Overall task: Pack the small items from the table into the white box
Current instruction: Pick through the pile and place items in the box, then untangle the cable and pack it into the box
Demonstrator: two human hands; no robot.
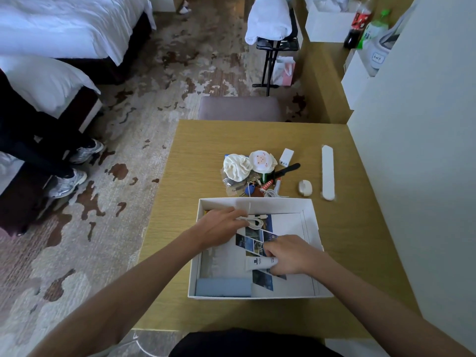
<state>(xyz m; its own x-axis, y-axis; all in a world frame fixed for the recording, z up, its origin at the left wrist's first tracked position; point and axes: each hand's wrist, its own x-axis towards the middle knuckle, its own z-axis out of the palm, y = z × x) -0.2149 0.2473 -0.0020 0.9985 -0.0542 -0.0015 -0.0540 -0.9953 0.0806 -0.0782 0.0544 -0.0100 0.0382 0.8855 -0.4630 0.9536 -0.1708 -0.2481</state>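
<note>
The white box [313,222] lies open on the wooden table [206,140], with printed paper and a blue booklet [222,286] inside. My left hand [219,228] is in the box's far left part, fingers on a coiled white cable [255,220]. My right hand [288,253] is lower in the box, gripping a white tube [258,262]. Behind the box lies a pile: a white cloth bundle [235,166], a round pig-face item [261,160], a white charger [286,157], keys [251,189], a marker [277,184] and a black-handled tool [288,168].
A beige earbud case [305,188] and a long white case [328,172] lie at the table's right, near the wall. A padded stool [240,108] stands beyond the table. Beds and a person's legs in sneakers [69,181] are at the left. Bottles stand far right.
</note>
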